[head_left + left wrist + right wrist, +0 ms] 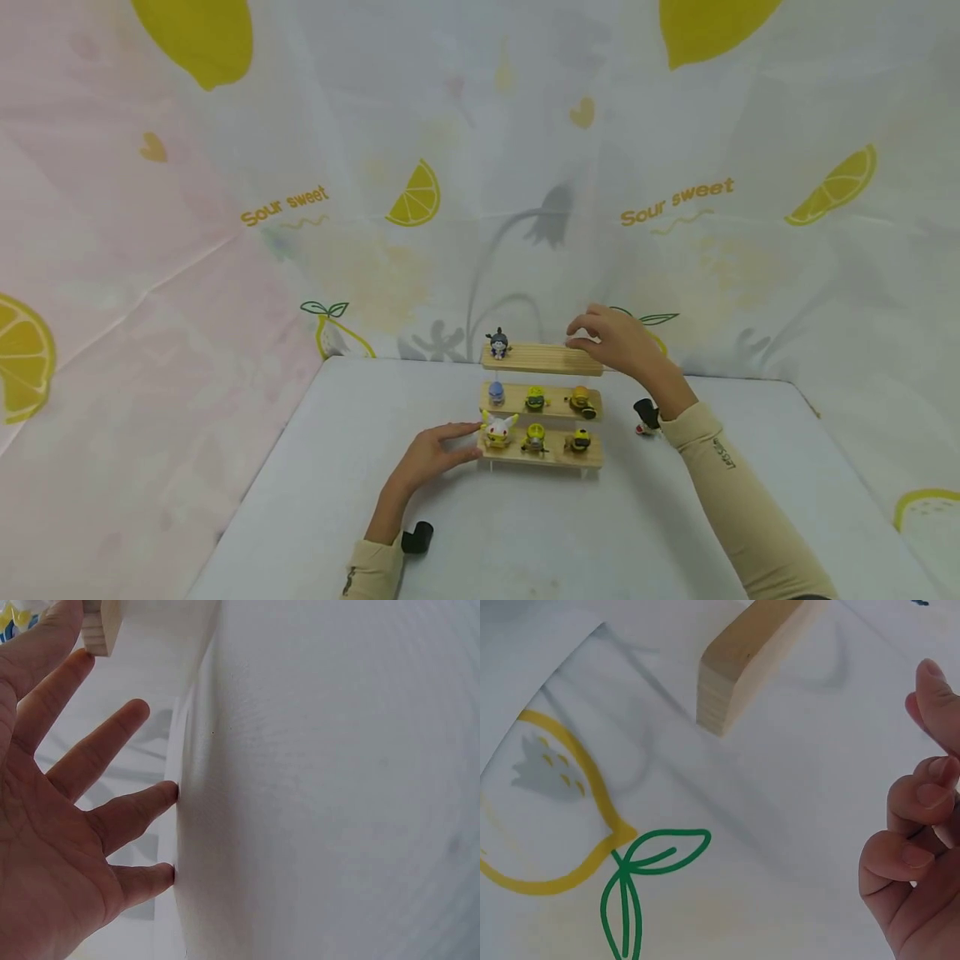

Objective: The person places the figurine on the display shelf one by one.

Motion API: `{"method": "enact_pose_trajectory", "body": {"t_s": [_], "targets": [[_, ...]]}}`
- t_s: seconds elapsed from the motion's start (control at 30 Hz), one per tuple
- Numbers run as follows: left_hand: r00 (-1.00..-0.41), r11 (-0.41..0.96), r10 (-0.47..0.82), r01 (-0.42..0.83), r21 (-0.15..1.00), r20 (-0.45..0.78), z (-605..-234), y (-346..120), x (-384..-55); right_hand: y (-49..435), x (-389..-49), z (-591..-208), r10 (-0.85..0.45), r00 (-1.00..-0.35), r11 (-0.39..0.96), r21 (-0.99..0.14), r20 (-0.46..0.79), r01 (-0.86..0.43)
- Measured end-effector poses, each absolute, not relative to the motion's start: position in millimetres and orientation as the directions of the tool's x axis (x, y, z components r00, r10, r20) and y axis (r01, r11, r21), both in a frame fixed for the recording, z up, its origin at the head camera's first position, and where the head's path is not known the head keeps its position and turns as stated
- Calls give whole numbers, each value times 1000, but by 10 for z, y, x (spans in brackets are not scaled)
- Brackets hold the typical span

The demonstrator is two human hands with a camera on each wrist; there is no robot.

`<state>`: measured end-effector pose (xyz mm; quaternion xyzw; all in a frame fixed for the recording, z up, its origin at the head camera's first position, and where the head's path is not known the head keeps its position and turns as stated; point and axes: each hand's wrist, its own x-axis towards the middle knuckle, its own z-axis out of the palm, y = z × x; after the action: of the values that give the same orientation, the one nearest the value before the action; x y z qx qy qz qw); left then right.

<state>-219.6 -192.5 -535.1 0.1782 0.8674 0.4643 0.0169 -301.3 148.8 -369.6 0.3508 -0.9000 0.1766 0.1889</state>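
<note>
A three-tier wooden display stand (540, 457) stands on the white table, small figurines along its steps. On the top step, at the left end, is a dark-and-white figurine (498, 343). The left hand (437, 454) touches the stand's lower left end with thumb and index finger; in the left wrist view its fingers are spread and fairly straight beside the board end (101, 630). Above the top step's right end hovers the right hand (617, 340), loosely curled, with nothing visible in it. The right wrist view shows its bent fingers (900, 859) apart from the board (735, 667).
Blue, green-yellow and orange figurines (581, 402) fill the middle step; a white-and-yellow one (498, 430) and two yellow-black ones (535, 437) the bottom. Another small figurine (643, 430) lies right of the stand, partly behind the wrist camera. A lemon-print cloth (517, 167) hangs behind.
</note>
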Motion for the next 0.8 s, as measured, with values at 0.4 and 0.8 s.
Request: {"method": "enact_pose_trajectory", "body": {"t_s": [0.4, 0.8], "targets": [[-938, 521, 320, 294, 801, 135, -5354, -1946, -2202, 1879, -2856, -3846, -538, -681, 724, -141, 497, -675], [-933, 503, 325, 307, 808, 152, -5358, -1924, -2200, 2184, -2773, -4061, -499, -699, 734, -180, 512, -655]]}}
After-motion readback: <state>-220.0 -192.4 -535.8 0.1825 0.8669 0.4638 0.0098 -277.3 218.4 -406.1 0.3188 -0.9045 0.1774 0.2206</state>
